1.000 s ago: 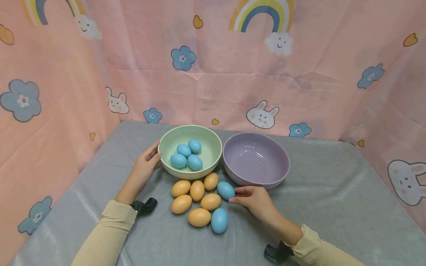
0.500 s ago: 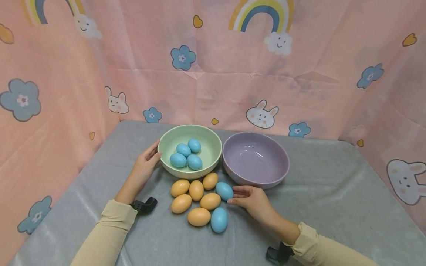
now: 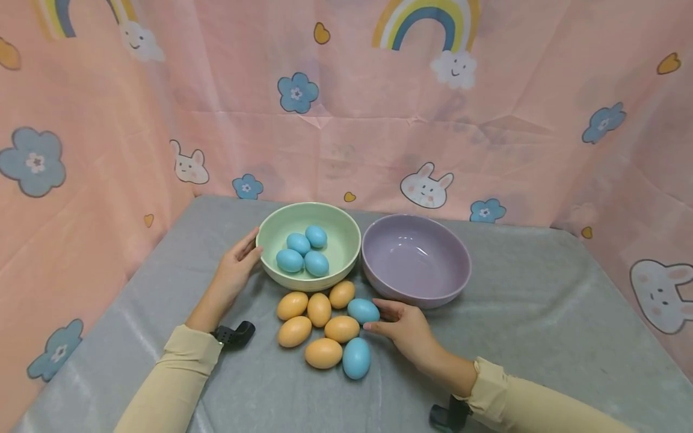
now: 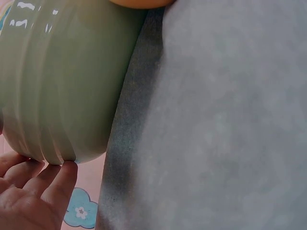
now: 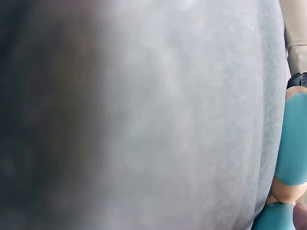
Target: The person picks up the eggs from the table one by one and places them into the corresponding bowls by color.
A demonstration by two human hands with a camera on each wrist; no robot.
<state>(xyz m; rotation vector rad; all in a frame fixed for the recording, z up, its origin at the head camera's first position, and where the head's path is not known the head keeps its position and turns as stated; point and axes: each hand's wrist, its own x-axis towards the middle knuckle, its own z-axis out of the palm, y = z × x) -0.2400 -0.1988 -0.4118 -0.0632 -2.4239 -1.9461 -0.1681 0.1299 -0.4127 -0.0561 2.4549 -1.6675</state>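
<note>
My left hand (image 3: 233,270) rests against the left side of the green bowl (image 3: 346,240), its fingertips (image 4: 69,167) touching the outer wall in the left wrist view. Several blue eggs (image 3: 290,261) lie inside that bowl. With thumb and fingertips, my right hand (image 3: 414,337) pinches the right end of a blue egg (image 3: 363,311) on the table. A second blue egg (image 3: 356,359) lies nearer me, also showing large at the right edge of the right wrist view. Several orange eggs (image 3: 323,353) sit clustered left of these two, in front of the green bowl.
A purple bowl (image 3: 417,252) stands close to the right of the green one, with no eggs in it. Grey cloth covers the table (image 3: 541,325). A pink printed curtain (image 3: 346,138) hangs behind and along both sides.
My right hand has moved a little left, its thumb and fingers closing farther around the blue egg, which has shifted slightly left and turned. The left hand and bowls have stayed put.
</note>
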